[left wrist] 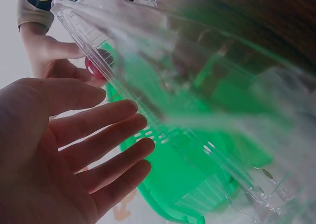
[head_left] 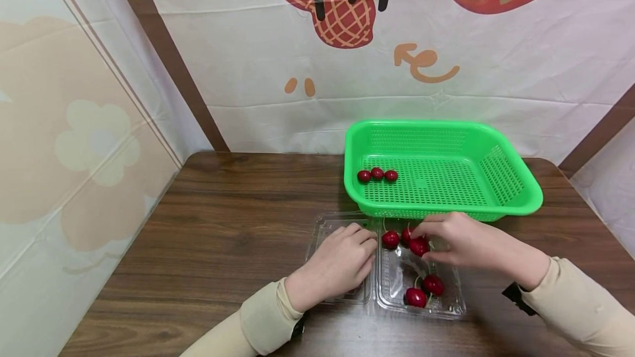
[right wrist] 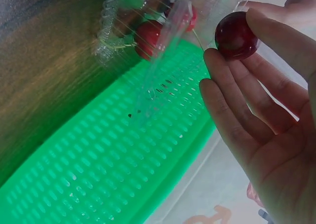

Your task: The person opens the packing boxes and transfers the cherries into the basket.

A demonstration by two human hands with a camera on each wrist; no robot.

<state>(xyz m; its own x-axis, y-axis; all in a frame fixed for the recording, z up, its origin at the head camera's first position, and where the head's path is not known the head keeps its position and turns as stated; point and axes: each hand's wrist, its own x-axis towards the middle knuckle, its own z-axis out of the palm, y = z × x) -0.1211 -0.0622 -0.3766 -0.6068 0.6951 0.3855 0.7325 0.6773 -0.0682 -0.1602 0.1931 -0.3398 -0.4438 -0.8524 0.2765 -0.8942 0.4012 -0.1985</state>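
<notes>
My right hand [head_left: 461, 240] pinches a dark red cherry [right wrist: 237, 36] between thumb and fingertips, above the right half of a clear plastic clamshell box [head_left: 397, 308]. Beside it in that half lie two cherries at the far end, one of them a stemmed cherry [head_left: 390, 239]. Near the front end sit two more, a left cherry [head_left: 415, 297] and a right cherry [head_left: 433, 285]. Over the box's other half, the flat clear lid [head_left: 324, 227], is my left hand [head_left: 342, 260], fingers loosely extended and holding nothing. Whether its fingertips touch the plastic, I cannot tell.
Behind the box stands a green perforated basket [head_left: 526, 197], with three cherries [head_left: 377, 173] in its left part. Both rest on a dark wooden table [head_left: 223, 252]. A printed white cloth [head_left: 238, 59] hangs behind the table's back edge.
</notes>
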